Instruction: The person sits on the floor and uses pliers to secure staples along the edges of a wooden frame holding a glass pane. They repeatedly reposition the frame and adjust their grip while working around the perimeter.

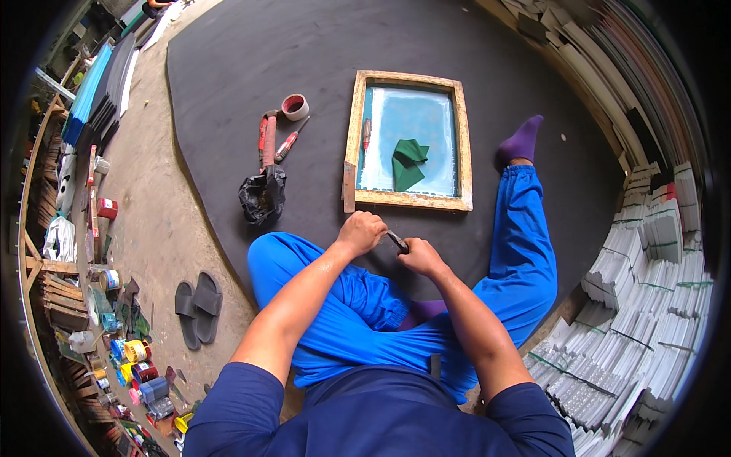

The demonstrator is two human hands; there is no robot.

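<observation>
My right hand [421, 256] is closed around a short dark tool [397, 241] that looks like pliers. Its narrow end points toward my left hand [362, 233], whose fingers are pinched together close to that end; what they hold, if anything, is too small to make out. Just beyond my hands lies a wooden screen-printing frame [415, 199] with pale blue mesh. On the mesh rest a folded green cloth [409, 165] and a small red-handled tool [367, 133]. A brown flat strip [349, 187] sits against the frame's near left corner.
I sit on a large black sheet [251, 61]. Left of the frame are a tape roll [295, 107], a red-handled screwdriver [291, 142] and a black plastic bag [262, 196]. Sandals [198, 311] and paint pots [143, 372] lie further left; stacked white bundles [609, 343] line the right.
</observation>
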